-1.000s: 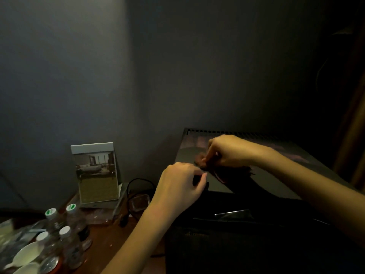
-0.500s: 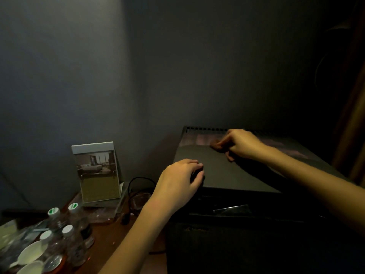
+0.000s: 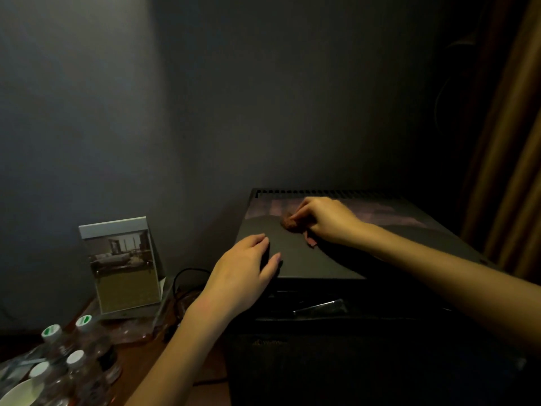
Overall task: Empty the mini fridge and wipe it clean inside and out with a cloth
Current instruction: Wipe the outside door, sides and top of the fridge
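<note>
At the near left, capped water bottles point(image 3: 85, 376) and a white bowl point(image 3: 17, 392) are seen on a wooden table point(image 3: 137, 356). A framed card point(image 3: 123, 265) is propped upright farther back, and a dark cable point(image 3: 187, 273) is looped just to its right.

The left hand point(image 3: 243, 276) is laid on the near left corner of the mini fridge point(image 3: 307, 262), its fingers loosely extended and nothing held in it. The fridge top is judged to be steadied by it.

The fridge is placed right of the table, against the far wall, with vent slots point(image 3: 322, 191) along its far edge. Whether its door is closed cannot be told in the dim light.

Toward the far part of the top, a small reddish-brown cloth point(image 3: 289, 223) is bunched on the surface. It is pinched by the curled fingers of the right hand point(image 3: 328, 221).

The cloth is judged soft, light and limp. It would best be gathered under the fingertips and pressed flat, so that it is dragged rather than rolled. The fridge top looks hard and smooth, so the cloth may slide freely, and care is called for near the slots, where fabric could be snagged.

A brown curtain point(image 3: 512, 171) is hung at the far right.
</note>
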Demonstrator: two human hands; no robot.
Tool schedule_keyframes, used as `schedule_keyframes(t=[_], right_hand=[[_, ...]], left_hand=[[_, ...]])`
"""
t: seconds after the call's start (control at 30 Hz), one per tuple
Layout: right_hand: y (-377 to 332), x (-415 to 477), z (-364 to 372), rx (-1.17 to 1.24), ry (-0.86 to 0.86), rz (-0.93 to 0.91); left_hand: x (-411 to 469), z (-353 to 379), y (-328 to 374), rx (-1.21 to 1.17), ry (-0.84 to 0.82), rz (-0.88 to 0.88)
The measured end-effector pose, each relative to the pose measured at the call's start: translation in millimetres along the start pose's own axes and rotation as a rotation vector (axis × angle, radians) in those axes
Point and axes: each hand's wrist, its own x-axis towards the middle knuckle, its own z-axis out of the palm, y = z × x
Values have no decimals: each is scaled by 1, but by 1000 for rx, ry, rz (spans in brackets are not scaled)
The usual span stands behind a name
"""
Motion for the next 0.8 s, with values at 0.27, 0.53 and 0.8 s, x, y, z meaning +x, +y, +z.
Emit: schedule_keyframes(t=[0.27,0.53,0.8], right_hand=[[86,-86,-47,-190,6,324],[8,-94,-21,-41,-60,-68],[109,-85,-38,-110,20,290]], left_hand=[[-1,2,0,22,-9,-18],[9,31,71,112,-29,-43],[4,28,66,90,-58,-12]])
